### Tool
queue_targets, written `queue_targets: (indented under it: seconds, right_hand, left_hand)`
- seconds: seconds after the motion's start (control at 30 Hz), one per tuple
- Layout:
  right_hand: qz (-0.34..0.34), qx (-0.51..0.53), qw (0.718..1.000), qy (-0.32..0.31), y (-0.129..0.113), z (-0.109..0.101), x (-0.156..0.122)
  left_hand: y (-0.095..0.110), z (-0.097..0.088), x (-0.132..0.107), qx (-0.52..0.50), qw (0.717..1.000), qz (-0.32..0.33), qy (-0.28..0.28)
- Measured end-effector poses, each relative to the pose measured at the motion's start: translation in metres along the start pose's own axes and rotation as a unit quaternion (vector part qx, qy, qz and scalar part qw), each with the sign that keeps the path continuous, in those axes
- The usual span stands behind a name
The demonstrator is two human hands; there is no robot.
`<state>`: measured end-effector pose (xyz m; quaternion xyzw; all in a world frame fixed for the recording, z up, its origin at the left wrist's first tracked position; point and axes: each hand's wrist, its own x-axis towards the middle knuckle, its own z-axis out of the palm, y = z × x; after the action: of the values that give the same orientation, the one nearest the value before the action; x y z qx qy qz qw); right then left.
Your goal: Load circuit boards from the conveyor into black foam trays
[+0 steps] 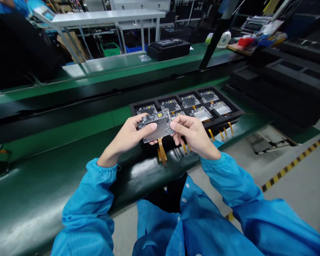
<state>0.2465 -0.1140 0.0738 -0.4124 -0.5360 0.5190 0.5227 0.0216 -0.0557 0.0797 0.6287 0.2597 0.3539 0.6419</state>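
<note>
Both hands hold one small circuit board [160,128] with a grey metal shield and an orange flex cable hanging from its lower edge. My left hand [128,137] grips the board's left side, thumb pressed on the shield. My right hand [193,134] pinches its right edge with fingers closed. The board hovers over the near left end of a black tray [236,113] that holds several similar boards in pockets, orange flex tails sticking out toward me.
The tray rests on a green conveyor belt [69,131] that runs left to right. Stacked black trays [296,76] stand at the right. A black box [168,48] sits across the belt. A floor with yellow-black tape [290,169] lies lower right.
</note>
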Motion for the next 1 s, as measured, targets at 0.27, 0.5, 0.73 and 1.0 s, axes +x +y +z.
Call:
queue_targets:
  seconds: [0.27,0.5,0.73,1.0]
  right_hand:
    - [0.033,-0.066,0.997,0.001,0.012,-0.008,-0.008]
    - [-0.100,-0.327,0.938,0.051,0.021,-0.012,-0.012]
    - [-0.171,-0.521,0.835,0.041,0.030,-0.012,-0.004]
    - [-0.185,-0.578,0.790,-0.086,0.033,-0.017,0.027]
  left_hand:
    - [-0.011,-0.009,0.009,0.002,0.997,-0.020,0.073]
    - [-0.032,-0.014,0.016,0.163,0.979,0.017,0.119]
    - [-0.038,-0.010,0.014,0.456,0.873,0.060,0.165]
    - [-0.042,-0.006,0.013,0.599,0.790,0.007,0.129]
